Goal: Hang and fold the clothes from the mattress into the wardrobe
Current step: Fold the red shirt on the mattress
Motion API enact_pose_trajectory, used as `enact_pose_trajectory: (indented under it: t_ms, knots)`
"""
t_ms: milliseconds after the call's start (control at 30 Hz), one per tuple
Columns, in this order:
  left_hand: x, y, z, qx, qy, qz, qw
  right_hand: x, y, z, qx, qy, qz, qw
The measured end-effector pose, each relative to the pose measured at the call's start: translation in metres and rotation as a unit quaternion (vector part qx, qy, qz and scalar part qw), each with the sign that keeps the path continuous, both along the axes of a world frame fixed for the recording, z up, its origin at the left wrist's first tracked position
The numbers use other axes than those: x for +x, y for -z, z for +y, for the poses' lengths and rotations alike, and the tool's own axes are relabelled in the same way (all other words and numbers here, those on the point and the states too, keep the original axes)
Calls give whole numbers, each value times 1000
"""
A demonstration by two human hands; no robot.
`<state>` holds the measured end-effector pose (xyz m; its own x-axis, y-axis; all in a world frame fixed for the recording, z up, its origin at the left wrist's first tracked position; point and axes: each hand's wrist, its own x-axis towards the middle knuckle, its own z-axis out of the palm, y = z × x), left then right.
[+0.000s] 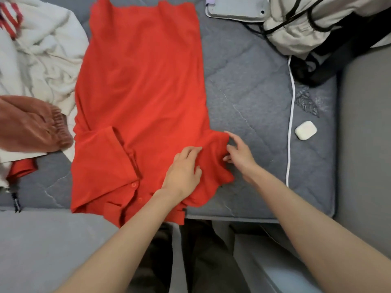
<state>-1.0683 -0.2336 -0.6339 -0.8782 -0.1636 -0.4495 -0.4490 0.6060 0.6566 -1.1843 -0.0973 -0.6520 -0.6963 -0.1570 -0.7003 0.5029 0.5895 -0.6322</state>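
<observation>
A red buttoned shirt lies spread lengthwise on the grey quilted mattress, its collar toward me at the near edge. Its left sleeve is folded in over the body. My left hand presses flat on the shirt near the right shoulder. Just to the right, my right hand pinches the bunched right sleeve, thumb and fingertips on the fabric's edge. No wardrobe is in view.
A cream garment with red stripes and a rust-brown fleece piece lie at the left. At the back right lie a tablet and a pale backpack. A white cable and a white earbud case lie at the right.
</observation>
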Motion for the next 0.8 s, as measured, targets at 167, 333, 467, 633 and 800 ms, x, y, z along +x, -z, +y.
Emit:
enact_pose_trajectory:
  t_ms: [167, 333, 467, 633, 800]
  knots:
    - [-7, 12, 5, -42, -14, -19, 999, -5, 0, 4, 28, -79, -32, 996]
    - [-9, 10, 9, -49, -32, -9, 998, 2, 1, 9, 5, -121, 11, 993]
    - [-3, 3, 20, -61, -31, -33, 997, -14, -6, 15, -10, -19, 56, 998]
    - [-2, 5, 36, -98, 68, -64, 991, -30, -3, 41, 81, -104, 192, 972]
    - [0, 7, 37, -127, 30, 9, 991, -38, 7, 52, 104, -82, 68, 989]
